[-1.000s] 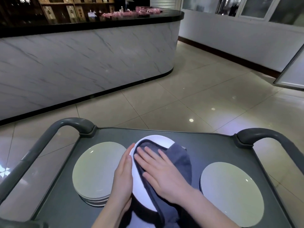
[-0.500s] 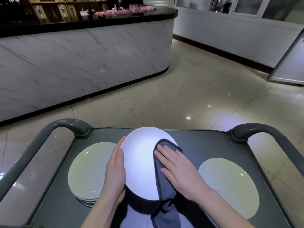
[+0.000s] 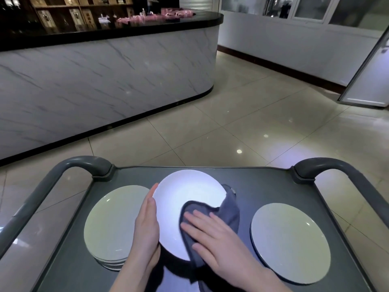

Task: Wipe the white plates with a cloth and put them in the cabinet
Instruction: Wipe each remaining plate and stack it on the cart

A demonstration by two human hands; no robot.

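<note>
A white plate (image 3: 185, 199) is held tilted above the middle of a dark grey cart (image 3: 263, 186). My left hand (image 3: 147, 224) holds the plate by its left rim, palm against the edge. My right hand (image 3: 214, 239) presses a dark grey cloth (image 3: 229, 209) flat against the plate's lower right part, fingers spread and straight. A stack of several white plates (image 3: 113, 224) lies on the cart to the left. Another short stack of white plates (image 3: 290, 241) lies to the right.
The cart has raised curved handles on the left (image 3: 84, 163) and right (image 3: 328, 165). Beyond it is tiled floor (image 3: 231, 127), a curved marble-fronted counter (image 3: 105, 76) with a black top, and an open door panel (image 3: 370, 76) at the right.
My right hand with the cloth has swept from the plate's upper middle to its right side, then down to the lower right. The view has shifted slightly.
</note>
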